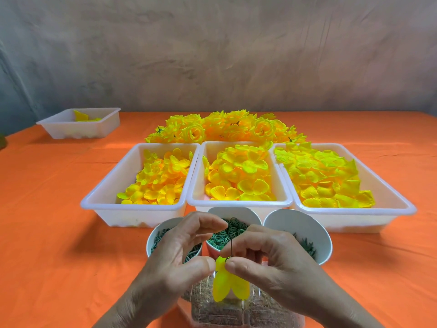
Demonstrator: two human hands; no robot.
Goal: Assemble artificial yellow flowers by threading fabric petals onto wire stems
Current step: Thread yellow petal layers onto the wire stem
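Your right hand (272, 256) pinches the wire (231, 247) above the hanging petal (225, 286); your left hand (179, 252) touches the petal by thumb, fingers loose.

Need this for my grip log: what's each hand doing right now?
Left hand: open, thumb touching the yellow fabric petal.
Right hand: closed, pinching the thin dark wire stem.

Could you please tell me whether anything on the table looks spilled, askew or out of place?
Nothing looks spilled or damaged. Petals in the right tray heap over its far left corner, against the finished flower pile, and a lone tray stands apart at the far left holding few petals.
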